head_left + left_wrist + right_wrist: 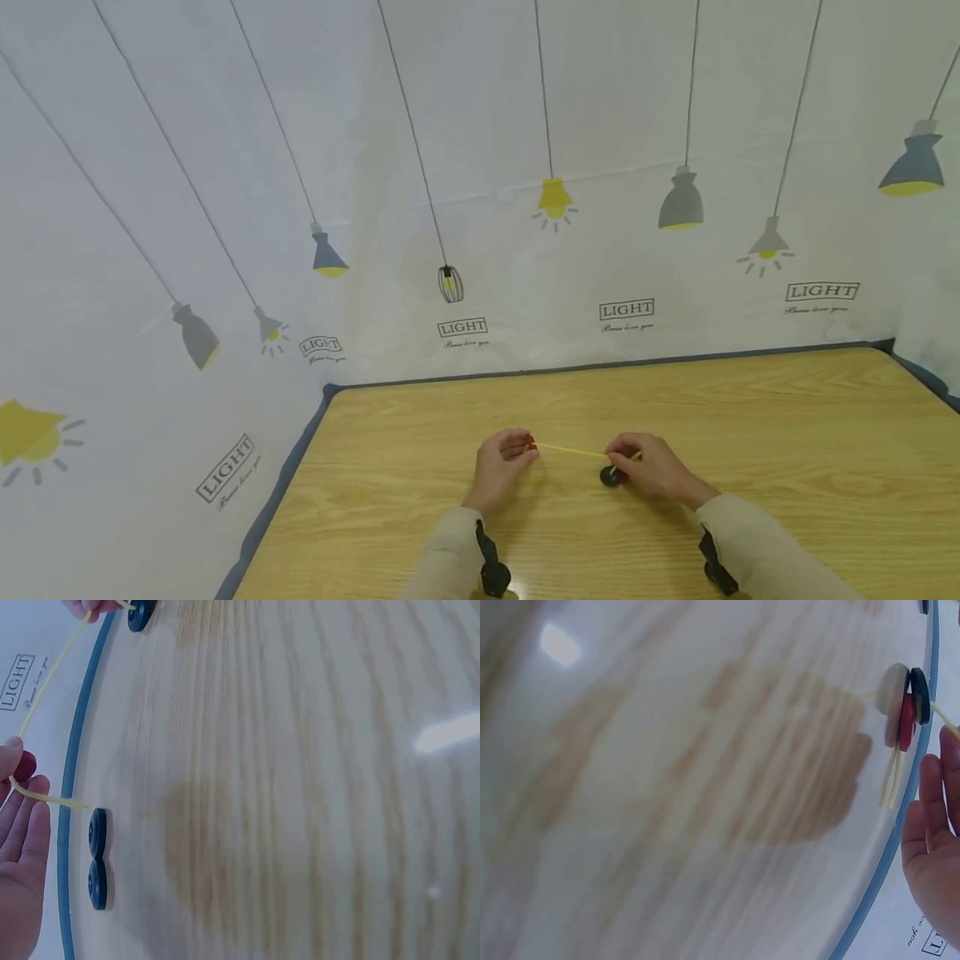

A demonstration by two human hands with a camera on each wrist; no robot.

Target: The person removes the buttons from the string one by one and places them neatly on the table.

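Observation:
In the head view, my left hand [502,467] pinches a small red round piece [25,766] and a yellow string [570,450] between thumb and fingertips. The string runs straight across to my right hand [648,467], whose thumb and finger pinch it. Just below the right fingertips is a black disc [611,476]. From the right wrist, that black disc [921,696] appears beside a red disc [907,721], with loose string ends below. The left wrist view shows two black discs [97,859] one above the other, near a string end below my left hand.
A wood-grain table [750,408] with a dark blue edge [525,372] lies under both hands. White cloth walls [510,250] printed with lamps and the word LIGHT rise behind it and at the left. Black straps [491,567] sit on both sleeved wrists.

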